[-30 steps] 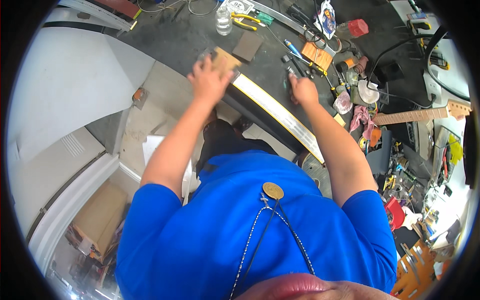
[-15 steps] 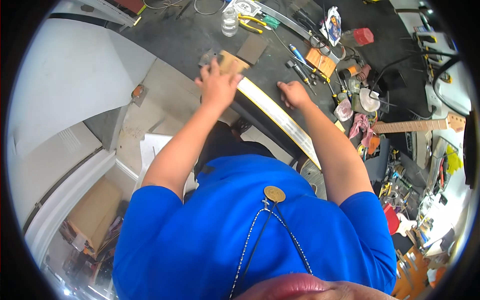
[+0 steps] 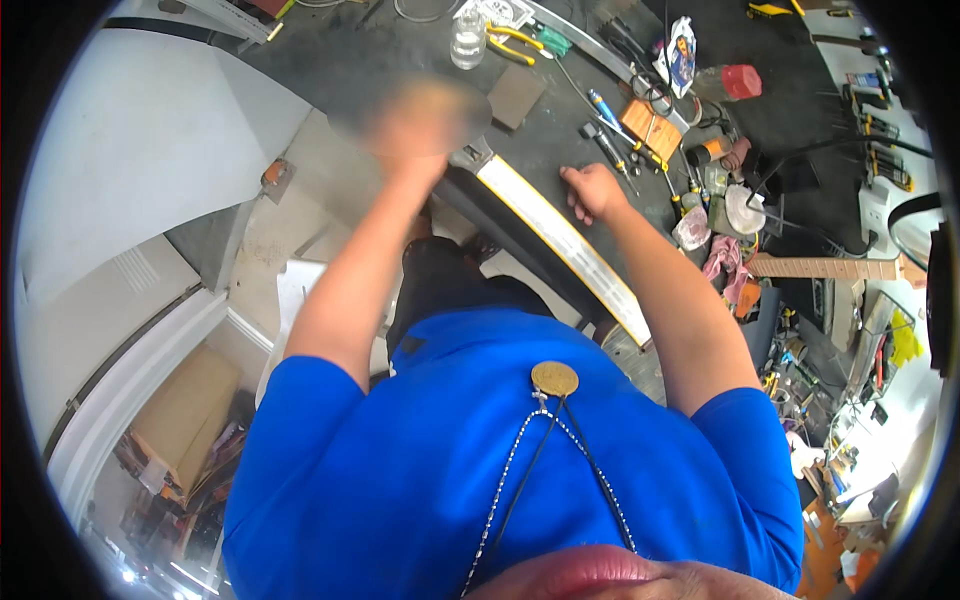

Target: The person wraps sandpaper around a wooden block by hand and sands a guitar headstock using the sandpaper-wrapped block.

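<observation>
A blurred patch covers my left hand point(image 3: 412, 135), so its fingers cannot be made out. A tan smear, perhaps the wooden block, shows at its far side. Just right of that hand lies the near-left end of a long white strip with yellow edges point(image 3: 560, 240), with a small grey metal piece point(image 3: 472, 153) at its tip. The strip slants down to the right along the bench's front edge. My right hand point(image 3: 592, 192) rests on the dark bench just beyond the strip, fingers curled in, with nothing visible in them.
Beyond the hands are a flat brown-grey block point(image 3: 516, 97), a glass jar point(image 3: 467, 42) and yellow-handled pliers point(image 3: 513, 45). To the right lie screwdrivers, a wooden block point(image 3: 650, 128), a red-lidded jar point(image 3: 738, 82) and a guitar neck point(image 3: 825, 267). A white panel point(image 3: 170, 140) stands at left.
My left hand has moved left from the strip's end and blurred; the tan block under it no longer shows clearly. The metal piece is now uncovered. My right hand has stayed about where it was.
</observation>
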The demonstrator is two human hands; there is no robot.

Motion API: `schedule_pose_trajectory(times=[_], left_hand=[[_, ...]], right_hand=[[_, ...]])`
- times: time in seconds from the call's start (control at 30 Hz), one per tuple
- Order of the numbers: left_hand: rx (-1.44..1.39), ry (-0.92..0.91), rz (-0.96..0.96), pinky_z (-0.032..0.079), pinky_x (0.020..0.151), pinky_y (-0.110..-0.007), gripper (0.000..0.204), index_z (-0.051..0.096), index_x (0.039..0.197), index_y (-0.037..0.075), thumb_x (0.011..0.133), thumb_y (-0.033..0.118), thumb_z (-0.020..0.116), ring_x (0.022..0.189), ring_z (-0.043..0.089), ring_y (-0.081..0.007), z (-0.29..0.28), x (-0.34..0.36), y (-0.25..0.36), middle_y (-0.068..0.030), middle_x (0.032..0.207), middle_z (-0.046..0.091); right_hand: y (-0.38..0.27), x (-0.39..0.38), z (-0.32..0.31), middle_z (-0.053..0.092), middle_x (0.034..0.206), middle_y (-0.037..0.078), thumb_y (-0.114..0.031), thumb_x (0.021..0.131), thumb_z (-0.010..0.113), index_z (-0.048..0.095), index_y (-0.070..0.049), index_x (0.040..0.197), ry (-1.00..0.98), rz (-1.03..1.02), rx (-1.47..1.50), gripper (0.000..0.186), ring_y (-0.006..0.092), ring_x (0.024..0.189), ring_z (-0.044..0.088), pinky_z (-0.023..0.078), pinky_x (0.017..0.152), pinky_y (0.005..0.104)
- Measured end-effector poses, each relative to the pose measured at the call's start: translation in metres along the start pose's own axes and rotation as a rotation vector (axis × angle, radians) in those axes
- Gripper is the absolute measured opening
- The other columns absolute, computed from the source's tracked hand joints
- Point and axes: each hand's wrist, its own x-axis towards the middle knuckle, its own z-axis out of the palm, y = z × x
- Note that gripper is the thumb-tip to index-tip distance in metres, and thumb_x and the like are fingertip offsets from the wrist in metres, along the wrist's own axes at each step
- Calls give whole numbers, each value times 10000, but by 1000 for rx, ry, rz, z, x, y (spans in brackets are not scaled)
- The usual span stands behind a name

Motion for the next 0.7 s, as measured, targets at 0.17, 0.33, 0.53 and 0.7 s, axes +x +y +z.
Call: schedule_pose_trajectory(times=[0.17,0.33,0.53,0.7], left_hand=[[-50,-71,146,308,1096,-727,498,682,1468,375,1012,569,629,1456,382,-442,-8,-21,13,-107,1698,431],[65,15,70,319,1138,-696,585,604,1553,351,1021,594,616,1456,424,-423,-3,-2,-4,-79,1701,461],[-130,53,-22,370,1161,-575,901,460,1625,75,945,607,719,1416,486,-397,-7,5,0,-132,1624,548],[-158,93,-33,403,1144,-524,936,573,1512,-26,875,627,783,1368,534,-376,-8,9,-12,-187,1565,591]], right_hand=[[10,4,-3,643,562,146,-420,1026,617,682,56,732,-3,15,52,563,241,413,603,501,443,387],[-7,-3,-3,636,551,148,-427,1022,616,684,53,734,-8,13,18,564,224,389,582,478,416,373],[-22,15,10,757,824,249,-385,964,672,716,34,823,265,-412,-627,444,417,784,756,602,737,514],[-141,11,54,747,1035,262,-301,932,749,713,-30,1174,322,-657,-451,365,451,1022,722,566,919,531]])
